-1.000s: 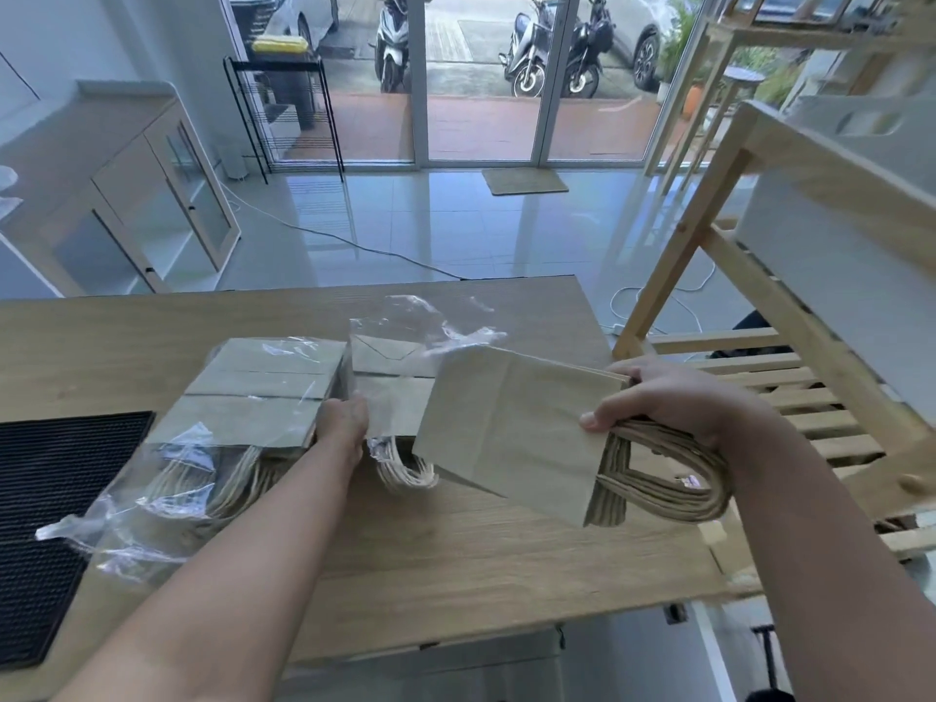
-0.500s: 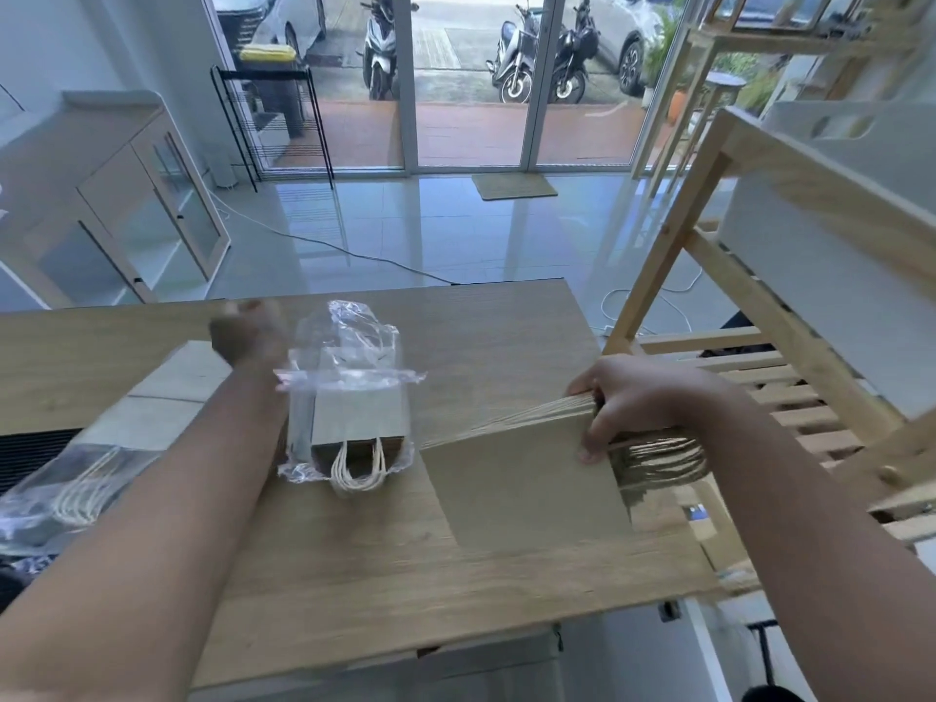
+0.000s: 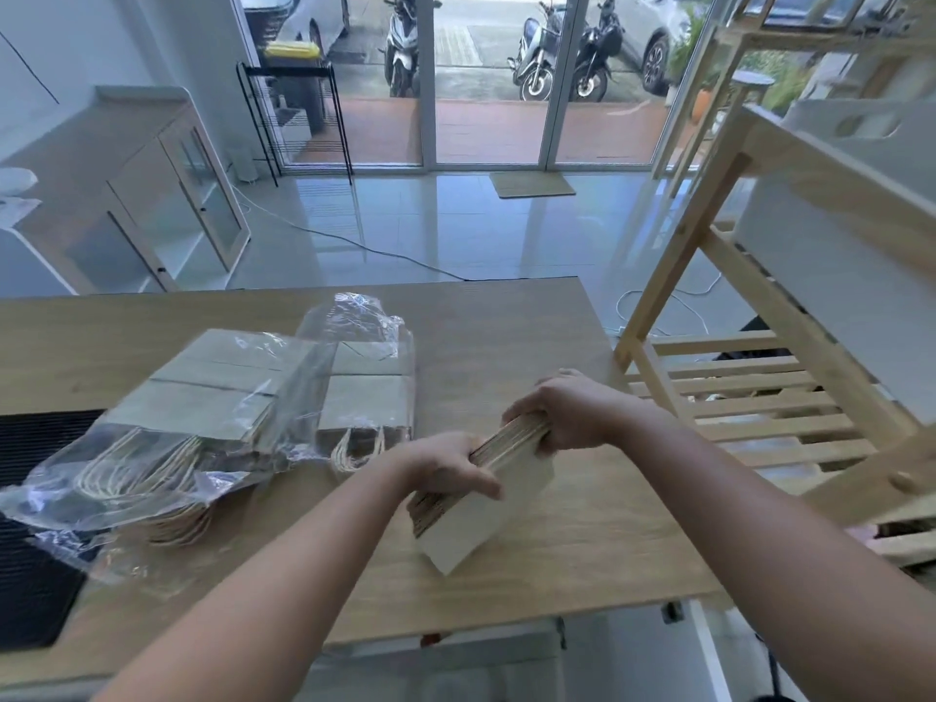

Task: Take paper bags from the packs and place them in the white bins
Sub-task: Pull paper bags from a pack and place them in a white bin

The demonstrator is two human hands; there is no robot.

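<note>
A stack of flat brown paper bags (image 3: 486,509) stands on edge on the wooden table (image 3: 532,347). My left hand (image 3: 445,466) grips its near upper edge and my right hand (image 3: 567,412) grips its far upper edge. Left of it lie two clear plastic packs of paper bags: a small one (image 3: 367,392) with twine handles poking out, and a larger one (image 3: 202,397) at the left. A white bin (image 3: 830,276) sits on the wooden shelf at the right.
A wooden shelf rack (image 3: 749,392) stands close to the table's right end, with slatted lower shelves. A black mat (image 3: 35,499) covers the table's left edge. Beyond the table are tiled floor, a cable and glass doors.
My left hand left the packs and came over to the stack in my right hand. The stack turned from lying flat to standing on edge between both hands.
</note>
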